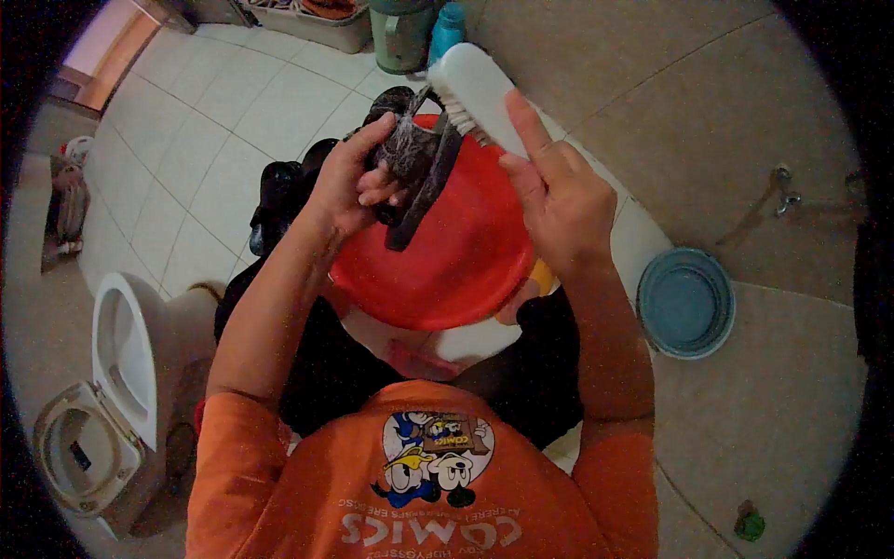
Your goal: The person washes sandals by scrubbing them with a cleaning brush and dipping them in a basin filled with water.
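Observation:
My left hand (358, 177) is closed around a black sandal (430, 182), tilted with its dark sole facing right. Whitish suds cling to its upper part, and my fingers hide some of it. In my right hand (568, 200) is a white scrubbing brush (486, 93), the index finger stretched along its back. The brush's bristles point down and left, at the sandal's upper edge; whether they touch cannot be made out. Beneath both hands stands a red basin (419, 289), between my knees.
More black footwear (277, 197) lies on the tiles left of the basin. A blue-grey basin (686, 303) stands at right, below a wall tap (788, 197). A toilet (126, 345) is at left. Behind are a green bucket-like container (400, 37) and a blue bottle (449, 28).

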A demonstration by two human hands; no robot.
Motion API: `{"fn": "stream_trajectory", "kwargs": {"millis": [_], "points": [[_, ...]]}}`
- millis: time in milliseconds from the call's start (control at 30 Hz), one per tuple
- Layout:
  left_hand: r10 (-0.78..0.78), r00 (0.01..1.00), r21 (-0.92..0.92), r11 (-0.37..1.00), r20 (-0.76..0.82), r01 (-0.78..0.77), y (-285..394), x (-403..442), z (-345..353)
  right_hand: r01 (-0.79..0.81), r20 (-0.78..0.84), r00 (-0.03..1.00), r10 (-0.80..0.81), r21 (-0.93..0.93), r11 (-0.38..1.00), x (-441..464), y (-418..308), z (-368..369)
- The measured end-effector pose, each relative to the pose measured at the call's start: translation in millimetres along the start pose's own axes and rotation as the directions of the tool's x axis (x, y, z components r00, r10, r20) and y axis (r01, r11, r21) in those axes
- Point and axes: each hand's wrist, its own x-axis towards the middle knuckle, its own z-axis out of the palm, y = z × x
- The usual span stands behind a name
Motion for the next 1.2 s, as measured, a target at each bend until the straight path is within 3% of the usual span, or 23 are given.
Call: {"fn": "stream_trajectory", "kwargs": {"millis": [67,200,300,367,500,567,600,633,700,767,833,900,967,1000,1033,1067,1100,1133,1200], "points": [[0.042,0.997,0.097,0.994,0.057,-0.047,3,-4,2,0.188,-0.298,0.944,-0.145,0.122,0.975,3,9,10],[0.062,0.997,0.231,0.972,-0.04,-0.051,10,-12,1,0.145,-0.29,0.955,-0.053,0.305,0.941,8,9,9],[0.049,0.999,0.311,0.949,-0.006,-0.045,7,-11,-9,0.076,-0.189,0.982,0.01,0.442,0.894,11,17,5],[0.28,0.95,0.362,0.907,-0.137,-0.215,2,-9,-7,-0.037,-0.033,0.997,0.076,0.644,0.764,12,19,-1],[0.301,0.948,0.497,0.841,-0.1,-0.214,1,-21,-2,-0.169,0.121,0.986,0.118,0.723,0.669,14,24,-5],[0.425,0.897,0.827,0.456,0.122,-0.328,-4,-25,6,-0.115,0.143,0.99,-0.012,0.844,0.524,14,32,9],[0.398,0.877,0.835,0.356,0.27,-0.419,-6,-23,7,-0.117,0.145,0.989,-0.012,0.843,0.526,14,35,16],[0.397,0.878,0.835,0.359,0.268,-0.417,-10,-20,8,-0.064,0.096,0.995,-0.036,0.853,0.518,15,38,22],[0.489,0.749,0.819,0.113,0.447,-0.562,-23,-15,4,-0.008,0.05,0.996,-0.068,0.86,0.511,12,38,22],[0.554,0.705,0.829,0.049,0.442,-0.558,-28,-14,-3,-0.214,0.21,0.975,0.075,0.789,0.576,7,32,9],[0.563,0.38,0.666,-0.486,0.734,-0.566,-23,-13,0,-0.202,0.203,0.977,0.064,0.792,0.576,7,29,7],[0.541,0.423,0.68,-0.482,0.727,-0.552,-21,-13,3,-0.209,0.213,0.975,0.06,0.798,0.566,8,32,8],[0.522,0.447,0.684,-0.488,0.727,-0.542,-19,-20,5,-0.145,0.116,0.989,0.088,0.797,0.586,2,26,10],[0.557,0.622,0.788,-0.098,0.55,-0.608,-20,-22,8,-0.145,0.116,0.989,0.087,0.798,0.585,-1,23,9],[0.49,0.79,0.773,0.309,0.369,-0.553,-20,-22,13,-0.134,0.081,0.99,0.114,0.778,0.614,-1,18,5],[0.495,0.787,0.768,0.315,0.368,-0.557,-9,-26,13,-0.123,0.043,0.99,0.137,0.749,0.651,2,5,-1],[0.409,0.854,0.694,0.511,0.321,-0.506,-5,-27,14,-0.119,0.043,0.99,0.131,0.75,0.651,0,4,-1],[0.306,0.907,0.596,0.684,0.288,-0.42,-3,-29,15,-0.048,-0.03,0.995,0.092,0.668,0.742,-2,6,1],[0.282,0.924,0.588,0.713,0.258,-0.382,-9,-19,17,0.013,-0.094,0.994,0.05,0.577,0.817,-2,18,11]]}}
